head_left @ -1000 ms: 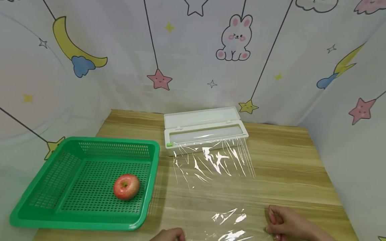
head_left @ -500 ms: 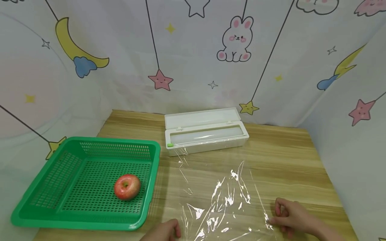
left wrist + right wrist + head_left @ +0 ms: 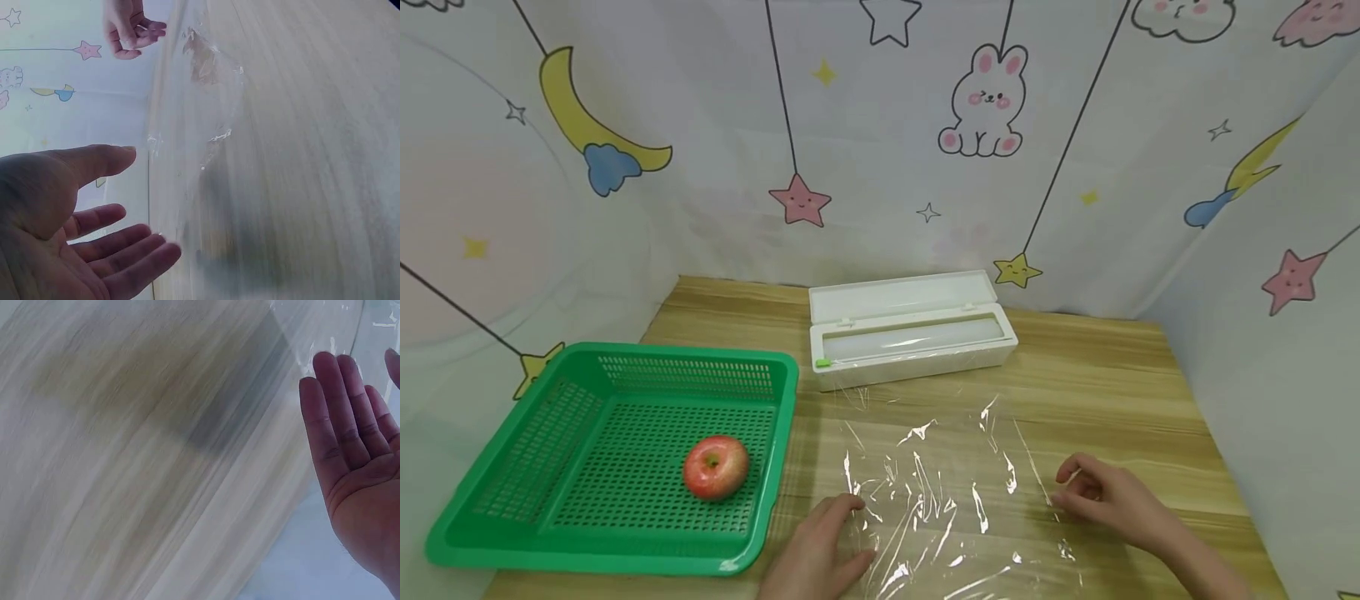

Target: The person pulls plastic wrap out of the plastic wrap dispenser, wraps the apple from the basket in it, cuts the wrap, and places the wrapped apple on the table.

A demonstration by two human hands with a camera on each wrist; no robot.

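Observation:
A sheet of clear plastic wrap (image 3: 940, 500) lies crinkled on the table, reaching from the cling film box (image 3: 917, 365) towards me. At its left edge is my left hand (image 3: 816, 550), thumb and fingers spread apart. The left wrist view shows that left hand (image 3: 75, 225) with loosely extended fingers and nothing between them. Beside the film's right edge, my right hand (image 3: 1108, 504) has its thumb tip close to the wrap; whether it touches cannot be told. In the right wrist view the fingers of my right hand (image 3: 356, 444) look straight, palm bare.
The box's white lid (image 3: 902, 297) is raised, with a film roll (image 3: 913, 337) inside and a green slider (image 3: 823, 362) at the left end. A green basket (image 3: 778, 467) on the left holds a red apple (image 3: 716, 467). A patterned curtain (image 3: 880, 125) encloses the table's back and sides.
The film, stretched from the box a second ago, has come down onto the table. Both hands have moved forward along its sides, and their fingers have loosened from its near corners.

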